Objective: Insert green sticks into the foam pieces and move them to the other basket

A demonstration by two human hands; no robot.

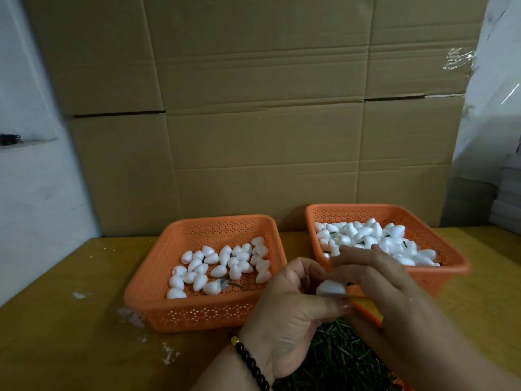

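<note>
**Foam piece held between both hands over the green sticks**

A white foam piece [330, 288] sits between the two hands, low and right of centre, just in front of the gap between the two baskets. The left hand [287, 314] curls around it from below and the left, thumb pressed along its underside. The right hand [375, 280] comes in from the right with its fingers bent over the top of the piece; it is motion-blurred, so whether it pinches a stick cannot be told. A short dark tip shows just right of the foam, too blurred to name.

Directly beneath the hands lies a heap of green sticks [338, 359], in a container whose orange edge [366, 310] shows under the right hand. The left wrist wears a bracelet of dark beads [251, 365] with one gold bead.

Farther out, the left orange basket [197, 311] holds a loose single layer of plain foam pieces [222, 263], with one green stick [235, 284] lying near its front. The right orange basket [451, 275] stands near it but apart, slightly farther back, and is piled fuller with foam pieces [366, 235], green stems poking out among them.

Both baskets rest on a yellowish wooden desk [70, 277] with white foam crumbs [132, 317] scattered on its left part. Flattened brown cardboard [253, 108] stands upright behind the desk.
</note>
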